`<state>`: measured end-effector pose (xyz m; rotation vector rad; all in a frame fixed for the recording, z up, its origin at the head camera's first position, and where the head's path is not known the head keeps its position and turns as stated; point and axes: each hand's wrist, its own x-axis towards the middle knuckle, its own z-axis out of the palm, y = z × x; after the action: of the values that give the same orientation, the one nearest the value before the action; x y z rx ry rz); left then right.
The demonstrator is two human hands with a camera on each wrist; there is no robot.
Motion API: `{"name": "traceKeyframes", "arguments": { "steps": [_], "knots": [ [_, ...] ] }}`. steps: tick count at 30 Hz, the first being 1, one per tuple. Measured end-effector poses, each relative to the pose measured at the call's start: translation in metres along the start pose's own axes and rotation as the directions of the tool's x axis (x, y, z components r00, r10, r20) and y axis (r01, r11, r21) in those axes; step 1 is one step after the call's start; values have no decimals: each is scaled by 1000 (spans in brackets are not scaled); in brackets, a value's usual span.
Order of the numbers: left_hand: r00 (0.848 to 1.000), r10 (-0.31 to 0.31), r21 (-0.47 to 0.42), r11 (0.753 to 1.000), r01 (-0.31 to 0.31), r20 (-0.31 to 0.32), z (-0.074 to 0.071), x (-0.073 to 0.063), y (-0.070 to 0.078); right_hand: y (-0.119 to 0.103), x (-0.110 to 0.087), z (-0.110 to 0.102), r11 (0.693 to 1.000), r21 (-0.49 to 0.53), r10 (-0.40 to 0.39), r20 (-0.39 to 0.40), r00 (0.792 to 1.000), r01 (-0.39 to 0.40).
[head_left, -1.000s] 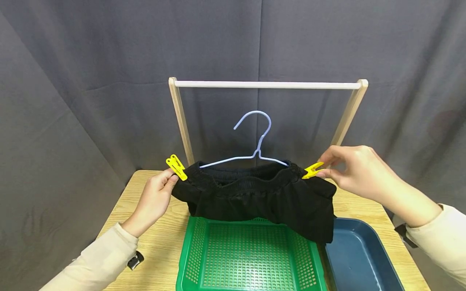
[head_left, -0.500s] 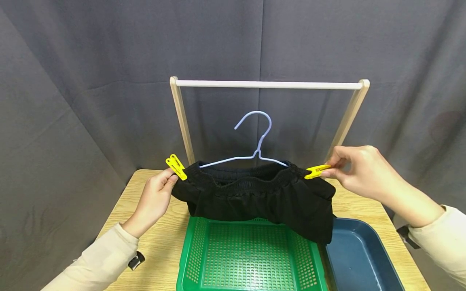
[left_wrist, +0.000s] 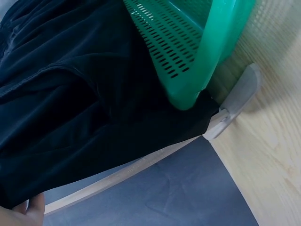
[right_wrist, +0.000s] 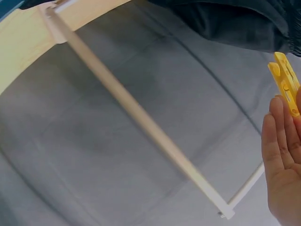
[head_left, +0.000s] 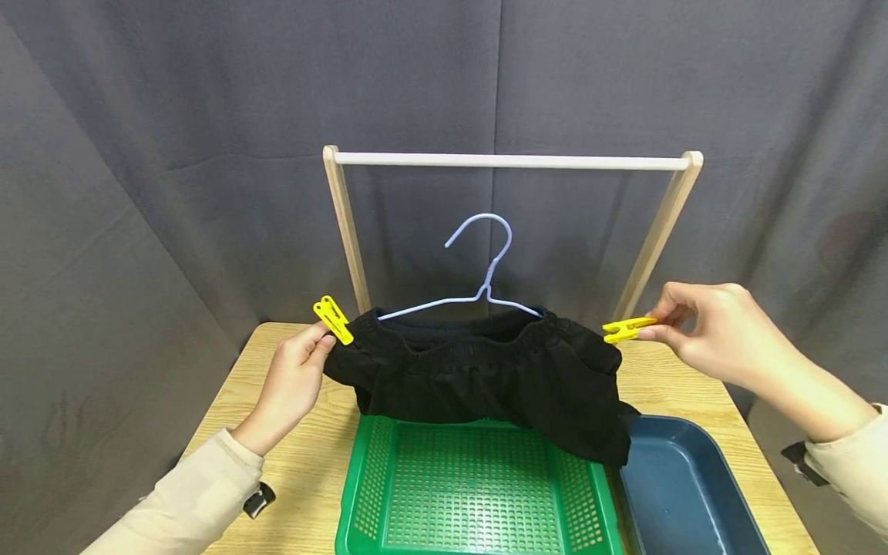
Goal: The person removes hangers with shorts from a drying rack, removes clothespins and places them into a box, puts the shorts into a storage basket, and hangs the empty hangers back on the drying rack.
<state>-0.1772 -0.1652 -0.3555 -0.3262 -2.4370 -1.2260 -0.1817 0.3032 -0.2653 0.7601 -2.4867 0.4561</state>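
Observation:
A black garment (head_left: 479, 385) with a gathered elastic waistband is spread wide over a pale lilac hanger (head_left: 489, 270), whose lower part is hidden inside the waist. My left hand (head_left: 294, 378) pinches the left end of the waistband, where a yellow clothespin (head_left: 333, 320) is clipped. Between thumb and fingers, my right hand (head_left: 714, 331) pinches another yellow clothespin (head_left: 627, 330), lying sideways just off the garment's right end. In the right wrist view this clothespin (right_wrist: 285, 84) points toward the black cloth (right_wrist: 230, 26), with a gap between them.
A wooden rack with a white rail (head_left: 506, 161) stands behind the hanger. Below the garment sits a green perforated basket (head_left: 350, 493), and a dark blue tray (head_left: 673, 486) is to its right. Both are on a wooden table (head_left: 298, 462) before grey curtains.
My right hand has drawn the clothespin off the waistband and moved right with it. The garment's right end has slackened inward, and the hanger has shifted slightly left. My left hand has barely moved.

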Motion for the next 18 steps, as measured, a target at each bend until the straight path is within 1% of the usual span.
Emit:
{"name": "traceKeyframes", "arguments": {
  "steps": [5,8,10,14,18],
  "knots": [
    [1000,-4,-7,1000,4,-9,0,-1,1,13,-10,-2,998,-34,50,37,998,-48],
    [1000,7,-6,1000,-7,-15,-1,-1,1,20,-16,-2,995,-50,94,80,992,-90],
    [1000,15,-4,1000,-15,-18,-1,-1,0,25,-20,0,992,-66,112,123,986,-104],
    [1000,9,-3,1000,-9,-13,0,-1,-1,38,-34,9,986,-107,147,221,964,-126],
    [1000,-6,-17,1000,6,-2,0,-1,-1,53,-53,22,979,-131,190,313,931,-156]
  ]
}}
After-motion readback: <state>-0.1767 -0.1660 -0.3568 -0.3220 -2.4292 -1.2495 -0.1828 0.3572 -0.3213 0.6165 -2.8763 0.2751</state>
